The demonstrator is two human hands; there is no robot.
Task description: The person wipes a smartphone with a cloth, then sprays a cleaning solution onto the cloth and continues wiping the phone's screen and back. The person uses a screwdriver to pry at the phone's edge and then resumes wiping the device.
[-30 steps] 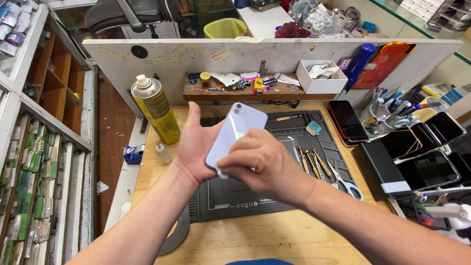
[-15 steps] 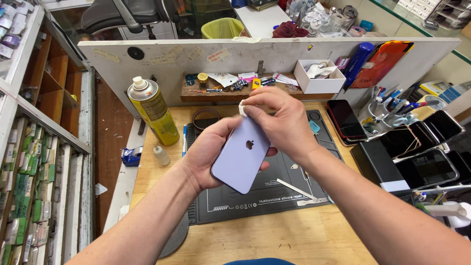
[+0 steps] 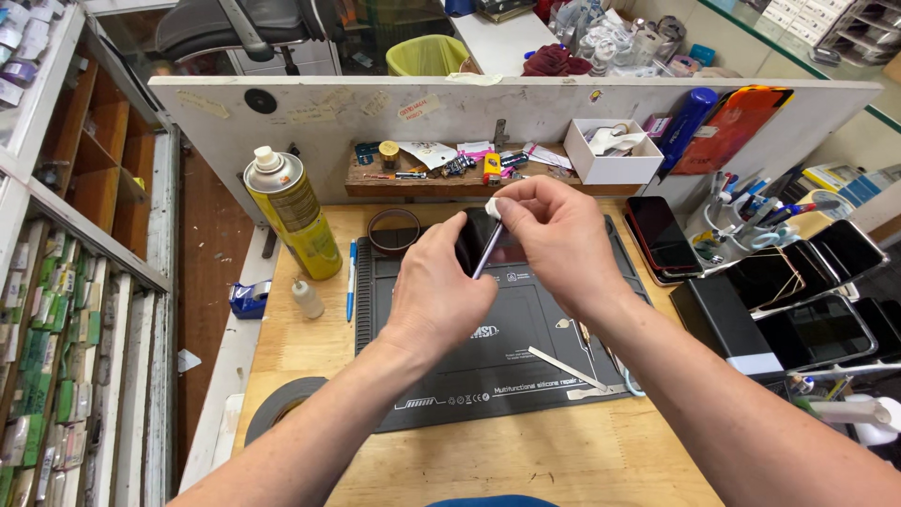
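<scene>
My left hand (image 3: 439, 286) grips the phone (image 3: 488, 250) edge-on above the mat (image 3: 526, 347); my right hand (image 3: 554, 230) pinches a white wipe (image 3: 493, 206) at its top edge, seemingly cleaning; next needs a steady rub.

There is just one camera, worn on the person's head. It looks down and forward, close over the light wooden table (image 3: 469, 460). Both forearms reach in from the near edge. The white board wall (image 3: 310, 117) crosses the far side, and the wooden shelves (image 3: 66, 235) fill the left.
</scene>
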